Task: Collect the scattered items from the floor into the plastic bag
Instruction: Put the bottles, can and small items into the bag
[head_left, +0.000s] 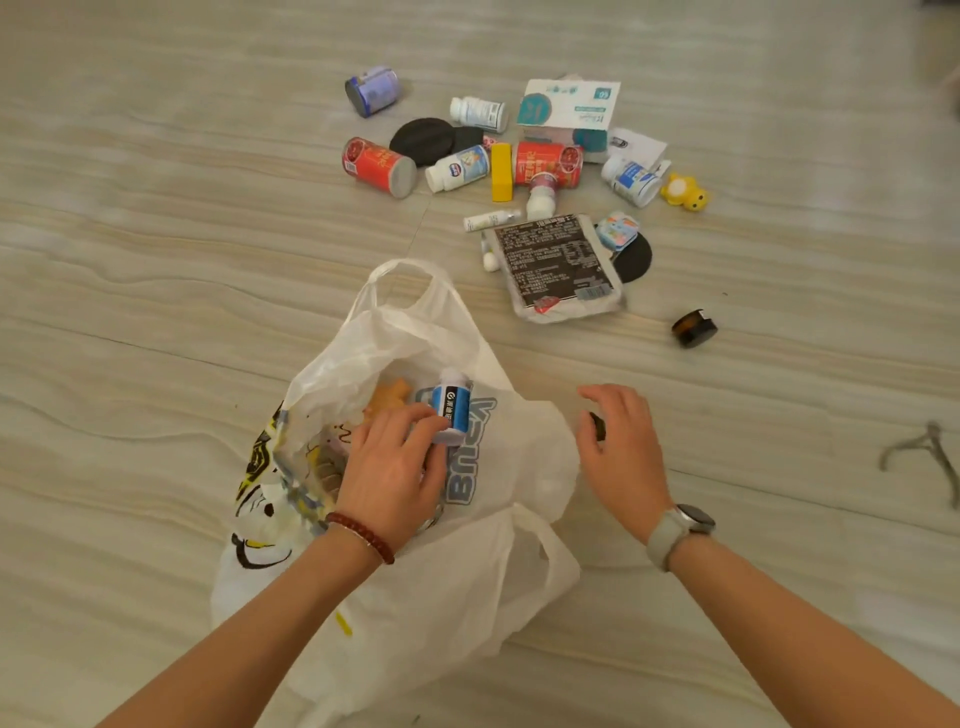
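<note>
A white plastic bag (483, 561) lies open on the floor in front of me, with an orange item (389, 397) and other things inside. My left hand (395, 467) grips a small blue-and-white bottle (453, 405) at the bag's mouth. My right hand (623, 447) hovers just right of the bag and holds a small black object (597, 427) under its curled fingers. Farther off lie scattered items: red cans (378, 167), white bottles (457, 169), a yellow block (502, 172), a grey packet (558, 267), a dark jar (694, 328).
A carton (569, 106), a purple can (372, 91), black discs (422, 140) and a yellow toy (684, 192) lie at the far side of the pile. A metal tool (930, 457) rests on the floor at the right. The floor is pale striped tile.
</note>
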